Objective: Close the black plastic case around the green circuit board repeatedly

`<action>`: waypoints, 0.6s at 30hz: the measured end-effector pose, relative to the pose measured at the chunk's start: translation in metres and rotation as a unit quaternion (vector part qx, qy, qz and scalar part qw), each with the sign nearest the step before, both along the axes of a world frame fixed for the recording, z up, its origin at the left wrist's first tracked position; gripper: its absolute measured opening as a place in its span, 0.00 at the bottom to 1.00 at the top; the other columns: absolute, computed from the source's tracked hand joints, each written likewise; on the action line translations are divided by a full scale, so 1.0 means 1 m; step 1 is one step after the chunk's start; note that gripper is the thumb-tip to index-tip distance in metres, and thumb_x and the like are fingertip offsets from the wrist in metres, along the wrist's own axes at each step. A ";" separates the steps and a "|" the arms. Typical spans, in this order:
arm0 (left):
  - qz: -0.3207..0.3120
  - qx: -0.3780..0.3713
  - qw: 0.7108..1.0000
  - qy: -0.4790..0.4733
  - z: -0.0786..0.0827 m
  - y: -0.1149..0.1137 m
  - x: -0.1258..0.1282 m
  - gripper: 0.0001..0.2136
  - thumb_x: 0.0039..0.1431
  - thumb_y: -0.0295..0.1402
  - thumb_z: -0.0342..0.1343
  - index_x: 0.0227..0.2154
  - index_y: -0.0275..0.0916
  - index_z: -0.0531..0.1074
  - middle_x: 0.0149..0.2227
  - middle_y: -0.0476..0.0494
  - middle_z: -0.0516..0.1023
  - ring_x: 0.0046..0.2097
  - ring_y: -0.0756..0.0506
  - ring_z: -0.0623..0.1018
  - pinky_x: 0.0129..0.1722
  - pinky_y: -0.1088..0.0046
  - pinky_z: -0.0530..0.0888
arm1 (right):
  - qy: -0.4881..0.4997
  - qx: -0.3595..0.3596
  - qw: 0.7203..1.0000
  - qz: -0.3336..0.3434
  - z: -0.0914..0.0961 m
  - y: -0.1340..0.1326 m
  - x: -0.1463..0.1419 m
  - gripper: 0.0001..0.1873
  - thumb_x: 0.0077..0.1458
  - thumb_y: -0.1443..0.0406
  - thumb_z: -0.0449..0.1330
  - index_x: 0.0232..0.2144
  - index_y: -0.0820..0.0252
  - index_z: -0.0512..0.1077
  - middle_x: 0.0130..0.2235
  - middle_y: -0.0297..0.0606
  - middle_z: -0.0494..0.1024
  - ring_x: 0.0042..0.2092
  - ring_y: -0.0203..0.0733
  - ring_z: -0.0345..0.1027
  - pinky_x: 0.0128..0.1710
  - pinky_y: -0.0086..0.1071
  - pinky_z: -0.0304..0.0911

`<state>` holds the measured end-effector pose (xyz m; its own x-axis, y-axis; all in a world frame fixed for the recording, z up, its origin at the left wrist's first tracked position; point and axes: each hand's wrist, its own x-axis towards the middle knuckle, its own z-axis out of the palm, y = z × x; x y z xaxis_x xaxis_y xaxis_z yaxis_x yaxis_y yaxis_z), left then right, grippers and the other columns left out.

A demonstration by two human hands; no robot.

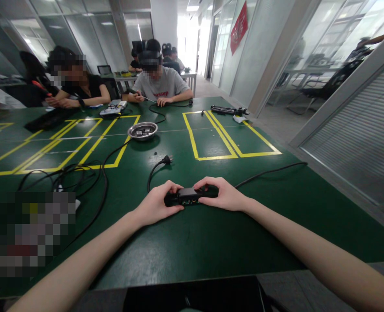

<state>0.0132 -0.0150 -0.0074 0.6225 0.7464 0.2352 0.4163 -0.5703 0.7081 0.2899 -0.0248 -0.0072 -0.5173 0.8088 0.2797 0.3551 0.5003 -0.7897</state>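
Note:
My left hand grips the left end of a long, narrow black device just above or on the green table. Thumb and fingers of my right hand close around its right end. Small openings or contacts show along the device's near side; its exact kind is unclear. Just beyond my left hand lies a black power plug, whose cord curves down behind that hand. Another black cable runs from behind my right hand toward the table's right edge. My fingers cover both ends of the device.
A metal bowl holding small metal parts stands past the plug. Tangled black cables lie at left, near a blurred-out item. Yellow tape marks the table. Across it, a person handles a tool; a folded black tripod-like object lies far right.

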 end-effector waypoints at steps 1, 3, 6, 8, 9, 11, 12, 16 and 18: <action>0.002 0.003 1.000 0.002 0.000 0.000 0.000 0.15 0.54 0.32 0.68 0.38 0.41 0.66 0.48 0.42 0.83 0.45 0.43 0.82 0.47 0.65 0.77 | -0.009 0.005 1.000 0.002 0.001 0.000 0.000 0.13 0.56 0.63 0.68 0.44 0.59 0.78 0.44 0.41 0.83 0.44 0.44 0.77 0.47 0.39 0.72; 0.007 0.014 1.000 0.011 0.000 0.000 0.000 0.15 0.54 0.33 0.69 0.36 0.41 0.66 0.46 0.43 0.83 0.43 0.43 0.82 0.45 0.65 0.77 | -0.023 0.018 1.000 0.006 0.001 0.000 0.001 0.13 0.55 0.64 0.69 0.43 0.58 0.78 0.43 0.40 0.83 0.44 0.44 0.77 0.46 0.39 0.72; 0.012 0.031 0.999 0.021 -0.001 0.000 0.000 0.15 0.53 0.32 0.70 0.36 0.41 0.67 0.43 0.44 0.82 0.42 0.43 0.81 0.43 0.66 0.76 | -0.036 0.046 0.998 0.015 0.000 0.001 0.001 0.14 0.53 0.65 0.69 0.44 0.58 0.78 0.44 0.41 0.82 0.45 0.45 0.76 0.46 0.39 0.71; 0.009 0.038 0.999 0.026 -0.001 0.001 0.000 0.14 0.53 0.32 0.70 0.37 0.40 0.69 0.43 0.45 0.82 0.41 0.43 0.81 0.43 0.66 0.77 | -0.042 0.062 0.997 0.024 -0.001 0.002 0.001 0.15 0.54 0.65 0.69 0.45 0.58 0.78 0.44 0.42 0.82 0.45 0.46 0.76 0.46 0.40 0.71; 0.007 0.043 0.999 0.029 -0.001 0.001 0.000 0.14 0.54 0.32 0.69 0.39 0.40 0.70 0.42 0.45 0.82 0.41 0.43 0.81 0.43 0.66 0.77 | -0.043 0.070 0.996 0.027 -0.002 0.002 0.001 0.15 0.54 0.65 0.69 0.45 0.57 0.78 0.44 0.42 0.82 0.45 0.46 0.76 0.47 0.40 0.71; 0.003 0.056 0.998 0.036 -0.001 0.001 0.000 0.14 0.55 0.32 0.69 0.42 0.40 0.72 0.41 0.45 0.81 0.41 0.43 0.81 0.43 0.66 0.77 | -0.044 0.086 0.995 0.035 -0.002 0.002 0.000 0.14 0.55 0.66 0.69 0.45 0.57 0.77 0.44 0.42 0.82 0.45 0.46 0.76 0.47 0.40 0.71; -0.001 0.066 0.997 0.040 -0.001 0.001 0.000 0.14 0.56 0.33 0.68 0.43 0.41 0.73 0.41 0.45 0.81 0.42 0.43 0.80 0.43 0.66 0.77 | -0.043 0.093 0.994 0.039 -0.002 0.002 0.000 0.14 0.55 0.66 0.68 0.45 0.57 0.77 0.44 0.42 0.82 0.45 0.46 0.76 0.47 0.40 0.71; -0.030 0.116 0.991 0.055 0.000 0.003 0.000 0.12 0.61 0.35 0.65 0.46 0.40 0.74 0.42 0.43 0.82 0.42 0.42 0.80 0.44 0.64 0.76 | -0.053 0.108 0.992 0.046 -0.003 0.003 0.000 0.14 0.56 0.65 0.68 0.46 0.57 0.77 0.45 0.42 0.82 0.47 0.47 0.75 0.49 0.41 0.70; -0.031 0.137 0.988 0.059 -0.001 0.003 0.000 0.11 0.63 0.36 0.63 0.45 0.39 0.74 0.41 0.42 0.82 0.42 0.42 0.79 0.44 0.64 0.76 | -0.073 0.104 0.991 0.048 -0.004 0.003 0.001 0.20 0.53 0.65 0.70 0.49 0.57 0.76 0.46 0.43 0.81 0.48 0.48 0.75 0.50 0.41 0.70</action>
